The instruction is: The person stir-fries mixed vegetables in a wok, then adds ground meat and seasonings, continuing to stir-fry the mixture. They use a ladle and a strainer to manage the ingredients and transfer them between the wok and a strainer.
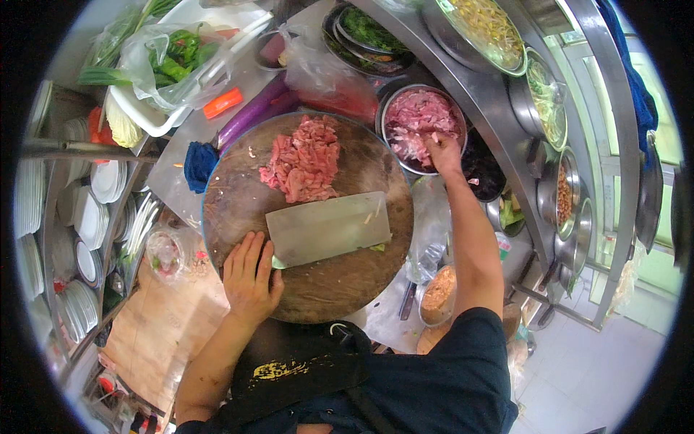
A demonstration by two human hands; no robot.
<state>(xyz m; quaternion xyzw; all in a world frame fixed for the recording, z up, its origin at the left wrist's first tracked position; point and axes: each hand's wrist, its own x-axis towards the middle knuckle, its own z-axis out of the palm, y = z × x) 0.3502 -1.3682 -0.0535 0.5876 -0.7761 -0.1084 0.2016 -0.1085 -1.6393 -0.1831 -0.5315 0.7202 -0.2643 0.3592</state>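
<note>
My left hand (252, 276) rests with its fingers spread on the near left edge of a round wooden chopping block (336, 287). Just right of those fingertips lies a wide rectangular blade (329, 228), flat on the block, with small scraps on it. Behind the blade is a heap of sliced raw red meat (306, 160). My right hand (443, 154) reaches into a round metal bowl (464, 116) of cut pale-pink meat (417, 116), fingers down at the meat. Whether the fingers grip any meat cannot be told.
Purple eggplants (255, 116), a cut carrot (223, 103) and a blue cloth (199, 167) lie beyond the block. A white basin (162, 125) of vegetables stands back left. Plates fill the left rack. A metal shelf (482, 103) with bowls curves along the right. A knife (407, 301) lies near right.
</note>
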